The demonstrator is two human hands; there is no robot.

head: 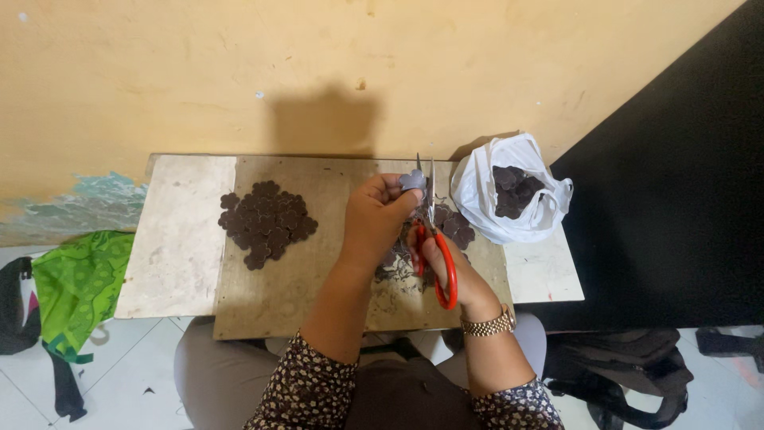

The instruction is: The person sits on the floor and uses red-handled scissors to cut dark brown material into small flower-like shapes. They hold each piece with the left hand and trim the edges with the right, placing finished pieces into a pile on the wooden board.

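Holding a small dark flower-shaped piece (412,180) pinched in the fingertips, the left hand (376,215) lifts it above the wooden board (263,295) so the blades can reach its edge. The right hand (446,267) grips red-handled scissors (436,239), fingers through the loops, blades pointing up and seemingly slightly parted beside the piece. A pile of dark pieces (267,221) lies apart at the left; a white plastic bag (509,199) with more sits open, near the scissors.

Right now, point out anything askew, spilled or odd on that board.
Nothing is spilled. The wooden board juts past the table's front edge, over the lap. The dark cutouts lie heaped, and trimmings litter the board under the hands.
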